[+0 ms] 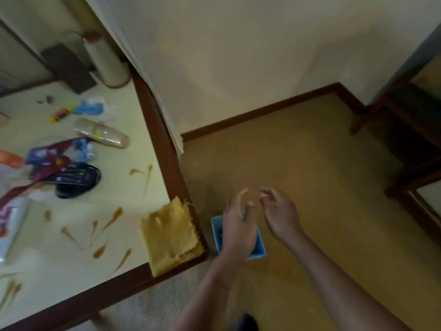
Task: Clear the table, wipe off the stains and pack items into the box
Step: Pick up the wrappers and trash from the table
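Blue box (259, 248) sits on the carpet. Left hand (238, 225) is directly above the box, fingers loosely spread, holding nothing. Right hand (279, 213) is just right of the box, fingers relaxed, empty. Yellow cloth (170, 235) lies left of the box on the table (71, 254) corner, with brown stains (114, 218) further left.

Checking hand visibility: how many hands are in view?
2. The left hand is over the blue box on the floor; the right hand is just right of it, holding nothing.
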The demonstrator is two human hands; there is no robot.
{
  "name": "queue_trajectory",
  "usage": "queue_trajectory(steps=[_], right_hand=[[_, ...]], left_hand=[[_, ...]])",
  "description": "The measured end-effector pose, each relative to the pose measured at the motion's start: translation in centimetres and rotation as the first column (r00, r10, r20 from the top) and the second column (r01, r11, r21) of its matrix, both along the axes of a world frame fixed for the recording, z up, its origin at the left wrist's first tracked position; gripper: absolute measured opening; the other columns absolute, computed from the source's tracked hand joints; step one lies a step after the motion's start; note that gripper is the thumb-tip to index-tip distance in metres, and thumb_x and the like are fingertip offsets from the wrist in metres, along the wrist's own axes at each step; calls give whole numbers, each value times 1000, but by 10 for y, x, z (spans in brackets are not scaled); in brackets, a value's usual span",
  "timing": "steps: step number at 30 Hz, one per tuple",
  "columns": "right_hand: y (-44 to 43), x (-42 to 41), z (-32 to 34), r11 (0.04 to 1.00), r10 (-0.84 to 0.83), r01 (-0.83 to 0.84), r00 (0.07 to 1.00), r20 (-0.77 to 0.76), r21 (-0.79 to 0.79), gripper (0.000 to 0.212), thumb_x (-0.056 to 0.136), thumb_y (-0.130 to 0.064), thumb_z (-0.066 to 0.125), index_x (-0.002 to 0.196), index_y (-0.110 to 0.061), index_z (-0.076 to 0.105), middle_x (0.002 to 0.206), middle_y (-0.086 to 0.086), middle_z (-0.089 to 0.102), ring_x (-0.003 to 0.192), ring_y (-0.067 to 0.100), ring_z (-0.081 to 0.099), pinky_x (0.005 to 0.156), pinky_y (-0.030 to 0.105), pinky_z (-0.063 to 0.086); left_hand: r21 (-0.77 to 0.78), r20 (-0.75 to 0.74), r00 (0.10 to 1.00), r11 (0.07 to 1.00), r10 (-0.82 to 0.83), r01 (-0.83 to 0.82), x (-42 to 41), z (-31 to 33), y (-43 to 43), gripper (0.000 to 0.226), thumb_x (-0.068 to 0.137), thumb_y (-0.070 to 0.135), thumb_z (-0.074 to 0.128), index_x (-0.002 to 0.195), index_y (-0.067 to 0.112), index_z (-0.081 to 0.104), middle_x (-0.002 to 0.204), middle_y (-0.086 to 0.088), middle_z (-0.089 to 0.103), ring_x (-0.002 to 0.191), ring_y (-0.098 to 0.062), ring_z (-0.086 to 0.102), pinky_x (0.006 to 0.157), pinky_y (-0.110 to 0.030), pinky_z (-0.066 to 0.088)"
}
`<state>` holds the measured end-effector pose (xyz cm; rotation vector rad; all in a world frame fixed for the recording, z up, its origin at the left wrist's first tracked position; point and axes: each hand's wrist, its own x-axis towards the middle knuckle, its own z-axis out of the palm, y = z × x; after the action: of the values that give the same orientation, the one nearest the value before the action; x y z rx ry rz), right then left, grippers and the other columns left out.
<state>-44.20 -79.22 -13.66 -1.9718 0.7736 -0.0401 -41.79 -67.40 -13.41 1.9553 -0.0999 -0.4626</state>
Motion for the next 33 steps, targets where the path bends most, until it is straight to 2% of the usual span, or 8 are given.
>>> queue_trajectory(steps=[6, 11, 15, 20, 24, 28, 31, 33], right_hand=[[52, 43, 123, 962, 193, -166, 975, 112, -217, 28, 104, -30, 49, 127, -25, 64, 123, -4, 68, 109, 13, 61, 86, 30, 46], [120, 99, 168, 893, 362, -318, 928, 88, -319, 36, 105, -37, 45, 137, -25, 57, 135, -1, 61, 118, 17, 59, 88, 30, 47], [185, 157, 179, 847, 466, -421, 882, 71, -325, 34, 104, -39, 47, 135, -27, 57, 133, -5, 56, 110, 11, 56, 85, 29, 45], [263, 239, 160, 787, 529, -489, 849, 3, -377, 30, 99, -26, 59, 126, -15, 66, 123, 4, 63, 110, 22, 62, 88, 31, 49], [308, 289, 124, 726, 571, -560, 814, -105, -399, 31, 98, -25, 59, 127, -16, 68, 127, 8, 63, 118, 27, 60, 97, 34, 50], [335, 324, 93, 538, 686, -723, 675, -274, -434, 55, 96, -14, 56, 149, -22, 45, 155, 7, 41, 137, 29, 43, 105, 38, 45], [344, 342, 78, 325, 758, -832, 513, -403, -449, 80, 89, -10, 60, 158, -31, 27, 166, 6, 22, 148, 35, 28, 107, 47, 47], [347, 351, 70, 197, 758, -861, 437, -485, -468, 83, 87, -13, 62, 159, -29, 26, 165, 6, 21, 150, 35, 23, 111, 47, 42]], left_hand=[[155, 366, 929, 988, -47, -11, 47, 137, 74, 35, 108, 31, 46, 142, 34, 52, 141, 10, 57, 125, -9, 55, 104, -31, 46], [357, 528, 845, 925, -85, -130, 111, 176, 167, 32, 106, 24, 46, 137, 24, 58, 140, 5, 59, 128, -15, 53, 103, -35, 46], [442, 539, 836, 879, -101, -179, 170, 176, 252, 29, 101, 20, 52, 128, 25, 63, 132, 5, 62, 121, -18, 58, 93, -33, 48], [551, 417, 903, 819, -103, -161, 246, 162, 350, 34, 98, 10, 51, 126, 18, 68, 135, -2, 63, 121, -23, 60, 95, -34, 49], [587, 271, 940, 810, -208, 10, 301, 151, 404, 36, 94, 9, 59, 128, 18, 67, 132, -2, 63, 121, -21, 60, 95, -28, 50], [683, 108, 879, 678, -464, 273, 341, 131, 420, 39, 90, 22, 68, 129, 26, 66, 132, -1, 59, 124, -20, 56, 103, -37, 51], [735, 201, 846, 647, -493, 202, 358, 110, 421, 44, 92, 25, 61, 136, 26, 61, 130, -5, 57, 122, -26, 53, 99, -40, 49], [769, 282, 835, 632, -472, 97, 367, 100, 420, 40, 96, 22, 55, 136, 24, 62, 137, -6, 53, 126, -27, 47, 104, -42, 43]])
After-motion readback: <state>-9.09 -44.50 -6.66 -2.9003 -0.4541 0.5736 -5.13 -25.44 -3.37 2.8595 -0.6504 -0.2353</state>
